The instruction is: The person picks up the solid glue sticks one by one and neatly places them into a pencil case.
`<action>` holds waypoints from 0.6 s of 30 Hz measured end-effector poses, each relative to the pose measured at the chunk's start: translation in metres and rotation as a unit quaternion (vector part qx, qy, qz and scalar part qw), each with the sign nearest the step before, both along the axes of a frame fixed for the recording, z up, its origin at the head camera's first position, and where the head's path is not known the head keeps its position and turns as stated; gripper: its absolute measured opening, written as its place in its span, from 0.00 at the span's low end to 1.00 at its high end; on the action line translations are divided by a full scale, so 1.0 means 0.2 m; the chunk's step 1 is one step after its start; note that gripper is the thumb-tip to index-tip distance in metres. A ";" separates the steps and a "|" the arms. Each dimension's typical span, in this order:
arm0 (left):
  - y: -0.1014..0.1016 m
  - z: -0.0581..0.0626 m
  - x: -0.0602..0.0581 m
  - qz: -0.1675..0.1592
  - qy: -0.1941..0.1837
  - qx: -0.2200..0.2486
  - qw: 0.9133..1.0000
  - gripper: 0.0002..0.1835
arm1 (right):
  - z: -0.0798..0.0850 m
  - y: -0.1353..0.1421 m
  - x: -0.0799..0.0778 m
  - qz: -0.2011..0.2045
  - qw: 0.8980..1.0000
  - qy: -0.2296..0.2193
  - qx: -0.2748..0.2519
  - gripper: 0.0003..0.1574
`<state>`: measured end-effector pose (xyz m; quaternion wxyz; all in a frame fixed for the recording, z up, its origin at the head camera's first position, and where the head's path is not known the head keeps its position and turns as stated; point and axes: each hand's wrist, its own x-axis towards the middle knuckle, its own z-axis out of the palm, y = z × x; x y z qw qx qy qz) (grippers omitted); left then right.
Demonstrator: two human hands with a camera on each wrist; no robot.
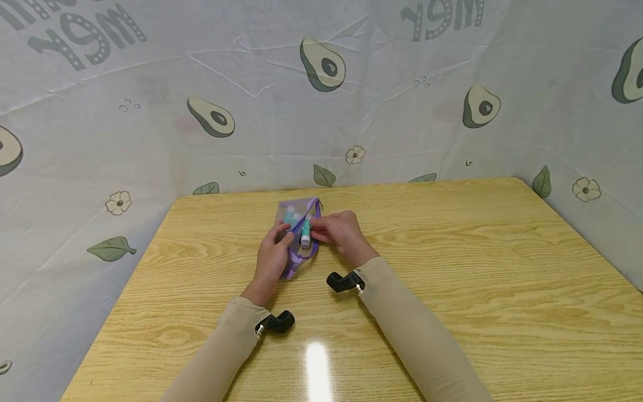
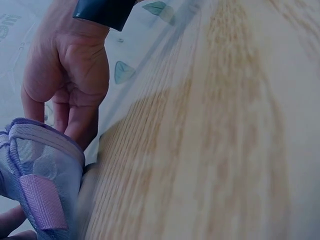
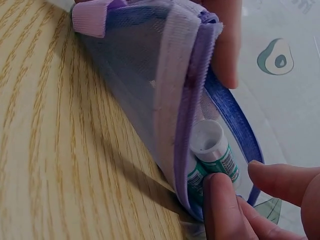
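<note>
A see-through mesh zip pouch (image 1: 286, 207) with purple trim is propped up on the table, its zipped mouth spread open to the right. My left hand (image 1: 273, 254) grips its left side, thumb over the mesh. Green-and-white glue sticks show inside; one glue stick (image 3: 209, 142) stands at the mouth with its white hollow end outward. At that opening is my right hand (image 1: 344, 231). One fingertip touches this glue stick, while the thumb sits apart from it beside the blue zipper edge (image 3: 232, 107). A pink tab (image 2: 44, 201) marks the pouch's near end.
The wooden table (image 1: 477, 268) runs back to a pale cloth wall (image 1: 281, 145) printed with avocados and leaves. Each sleeved wrist carries a black camera mount, one by the left sleeve (image 1: 211, 357) and one by the right sleeve (image 1: 417, 329).
</note>
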<state>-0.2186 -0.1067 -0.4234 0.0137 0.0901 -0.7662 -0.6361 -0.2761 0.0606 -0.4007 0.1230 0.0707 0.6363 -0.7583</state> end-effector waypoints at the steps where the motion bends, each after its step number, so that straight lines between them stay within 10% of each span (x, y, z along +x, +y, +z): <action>1: 0.00 0.00 0.00 0.000 0.001 -0.003 1.000 0.25 | 0.00 0.00 0.00 0.000 1.000 0.001 0.001 0.18; 18: 0.03 0.01 0.03 -0.058 0.081 -0.123 0.987 0.39 | 0.01 0.02 -0.01 -0.013 1.000 0.002 0.016 0.17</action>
